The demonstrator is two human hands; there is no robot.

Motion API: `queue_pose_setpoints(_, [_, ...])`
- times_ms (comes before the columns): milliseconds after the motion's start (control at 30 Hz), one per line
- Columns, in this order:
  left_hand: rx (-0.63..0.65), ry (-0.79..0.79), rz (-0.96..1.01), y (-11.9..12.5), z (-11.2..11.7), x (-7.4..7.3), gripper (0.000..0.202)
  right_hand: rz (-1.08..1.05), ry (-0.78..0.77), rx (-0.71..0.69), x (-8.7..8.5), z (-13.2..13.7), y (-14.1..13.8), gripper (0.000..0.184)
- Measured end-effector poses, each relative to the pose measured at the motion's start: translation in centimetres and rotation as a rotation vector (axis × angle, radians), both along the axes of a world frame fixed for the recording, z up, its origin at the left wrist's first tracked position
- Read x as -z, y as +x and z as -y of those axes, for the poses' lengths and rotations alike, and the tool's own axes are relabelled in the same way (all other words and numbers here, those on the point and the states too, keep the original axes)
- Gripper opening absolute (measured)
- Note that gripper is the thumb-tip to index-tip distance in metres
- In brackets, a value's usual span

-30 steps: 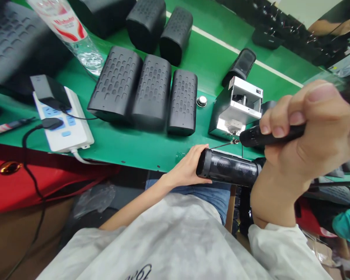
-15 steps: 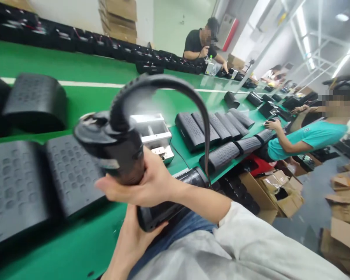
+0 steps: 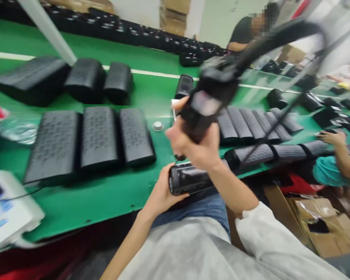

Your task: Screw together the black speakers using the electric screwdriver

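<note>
My right hand (image 3: pixel 196 146) is wrapped round a black electric screwdriver (image 3: pixel 205 101), blurred by motion, with a thick cord looping from its top to the right. The screwdriver leans, and its lower end points down near the left end of a black cylindrical speaker body (image 3: pixel 189 179); I cannot tell whether it touches. My left hand (image 3: pixel 163 190) grips that end of the speaker body, which lies sideways at the bench's front edge above my lap. Part of the body is hidden behind my right wrist.
Several dark perforated housings (image 3: pixel 99 136) stand on the green bench (image 3: pixel 111 202) at left, and more housings (image 3: pixel 242 124) at right. A white device (image 3: pixel 8 214) sits at the left edge. A co-worker's hand (image 3: pixel 334 138) rests at right. Open cardboard boxes (image 3: pixel 323 229) stand below.
My view has swung left, bringing the white device into sight. The screwdriver is farther from the camera and tilts more to the right; both hands keep their holds.
</note>
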State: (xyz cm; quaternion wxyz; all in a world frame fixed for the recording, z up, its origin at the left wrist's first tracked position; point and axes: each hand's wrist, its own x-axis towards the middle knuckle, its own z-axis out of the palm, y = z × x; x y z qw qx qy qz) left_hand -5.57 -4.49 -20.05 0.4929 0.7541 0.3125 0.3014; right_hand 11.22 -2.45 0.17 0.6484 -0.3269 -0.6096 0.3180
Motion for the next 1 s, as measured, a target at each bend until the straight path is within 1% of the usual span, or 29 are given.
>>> queue_pose_setpoints(33, [0.005,0.026,0.003,0.0,0.0,0.1,0.109,-0.068,0.119,-0.032,-1.1,0.2,0.6,0.044])
queue_pose_setpoints(100, [0.011,0.074,0.008,-0.1,0.1,0.5,0.114,-0.119,0.326,0.052,-3.2,0.2,2.0,0.034])
queue_pose_setpoints(133, [0.014,0.091,0.013,-0.2,0.2,0.6,0.116,-0.120,0.396,0.123,-4.0,-0.1,2.8,0.028])
queue_pose_setpoints(167, [0.015,0.103,0.019,-0.2,0.3,0.7,0.117,-0.118,0.427,0.185,-4.4,-0.5,3.6,0.025])
queue_pose_setpoints(200, [0.018,0.109,0.024,-0.2,0.4,0.8,0.119,-0.110,0.446,0.238,-4.5,-1.1,4.4,0.023])
queue_pose_setpoints(267, [0.028,0.114,0.030,-0.3,0.4,0.9,0.121,-0.100,0.439,0.312,-3.8,-2.5,5.5,0.022])
queue_pose_setpoints(333, [0.034,0.111,0.026,-0.3,0.3,1.0,0.123,-0.095,0.439,0.353,-2.5,-3.7,6.2,0.021])
queue_pose_setpoints(400, [0.034,0.105,0.021,-0.4,0.3,1.0,0.124,-0.098,0.441,0.375,-1.4,-4.5,6.2,0.022])
queue_pose_setpoints(467, [0.028,0.097,0.020,-0.4,0.3,0.9,0.125,-0.083,0.426,0.399,-0.9,-4.8,5.9,0.024])
queue_pose_setpoints(567, [0.025,0.083,0.017,-0.4,0.4,0.9,0.126,-0.039,0.371,0.429,-0.8,-4.7,5.5,0.025])
queue_pose_setpoints(633, [0.025,0.075,0.016,-0.3,0.4,0.8,0.126,-0.030,0.348,0.418,-0.9,-4.7,5.4,0.024])
queue_pose_setpoints(733, [0.029,0.080,0.025,-0.3,0.4,0.8,0.126,-0.064,0.357,0.392,-1.0,-4.8,5.5,0.023])
queue_pose_setpoints(900, [0.036,0.099,0.037,-0.3,0.3,0.7,0.126,-0.072,0.343,0.384,-0.9,-5.1,5.7,0.028])
queue_pose_setpoints(1000, [0.042,0.112,0.050,-0.3,0.3,0.7,0.125,-0.079,0.333,0.373,-0.9,-4.6,5.9,0.027])
